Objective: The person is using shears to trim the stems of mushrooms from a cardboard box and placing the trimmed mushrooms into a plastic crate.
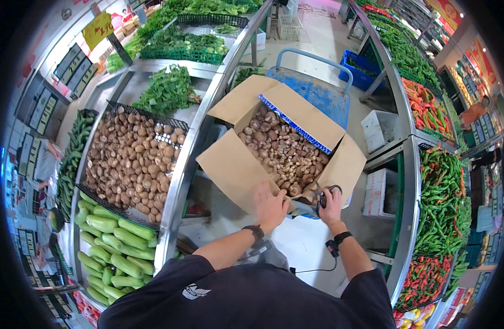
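An open cardboard box point(235, 172) full of brown mushrooms point(284, 152) sits in front of me on a blue platform trolley point(313, 90). Its flaps are folded outward, and a blue printed strip runs along the far flap. My left hand point(270, 205) lies at the near-left flap, slightly blurred, with its fingers spread and nothing seen in it. My right hand point(330, 205) grips black-handled scissors point(322, 199) at the box's near right corner; the blades point towards the mushrooms. Both wrists wear black bands.
Left of me, a metal stand holds a black crate of mushrooms point(132, 160), pale green gourds point(120, 246) and leafy greens point(167, 88). Green and red peppers point(439, 201) fill the right stand. White foam boxes point(379, 193) and a blue crate point(359, 70) stand below it.
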The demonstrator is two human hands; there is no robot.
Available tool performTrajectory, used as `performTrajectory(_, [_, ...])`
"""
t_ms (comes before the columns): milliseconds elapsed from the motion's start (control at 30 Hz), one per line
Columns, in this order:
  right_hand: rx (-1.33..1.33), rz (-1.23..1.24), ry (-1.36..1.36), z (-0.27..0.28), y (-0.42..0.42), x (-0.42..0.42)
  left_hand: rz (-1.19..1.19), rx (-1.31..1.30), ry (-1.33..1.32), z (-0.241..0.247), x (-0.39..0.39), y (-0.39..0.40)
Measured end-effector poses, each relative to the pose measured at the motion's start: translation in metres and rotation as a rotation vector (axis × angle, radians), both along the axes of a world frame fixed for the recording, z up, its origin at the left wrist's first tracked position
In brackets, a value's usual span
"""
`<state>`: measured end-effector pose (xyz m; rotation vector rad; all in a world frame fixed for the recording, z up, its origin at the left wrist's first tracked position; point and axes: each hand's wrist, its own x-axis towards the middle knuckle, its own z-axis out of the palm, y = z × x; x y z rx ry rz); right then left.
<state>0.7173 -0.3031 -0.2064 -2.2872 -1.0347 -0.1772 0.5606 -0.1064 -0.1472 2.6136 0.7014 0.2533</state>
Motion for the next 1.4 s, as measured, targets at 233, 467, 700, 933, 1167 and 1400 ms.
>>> performTrajectory(233, [-0.018, -0.046, -0.095, 0.013, 0.02, 0.047, -0.547, 0.381, 0.226, 0.03, 0.059, 0.081])
performTrajectory(467, [0.023, -0.31, 0.033, 0.013, 0.037, 0.045, -0.764, 0.24, 0.101, 0.032, 0.092, 0.148])
performTrajectory(700, [0.118, -0.63, 0.141, 0.035, 0.081, -0.015, -0.468, 0.078, 0.285, 0.02, 0.16, 0.227])
performTrajectory(933, [0.129, -0.826, 0.114, 0.064, 0.128, -0.067, -0.648, 0.001, 0.681, -0.056, 0.242, 0.325])
performTrajectory(1167, [0.191, -0.989, 0.198, 0.073, 0.158, -0.106, -0.645, 0.071, 0.63, -0.09, 0.252, 0.322])
performTrajectory(1400, [0.27, -0.971, 0.26, 0.078, 0.17, -0.101, -0.571, -0.03, 0.326, -0.018, 0.243, 0.312])
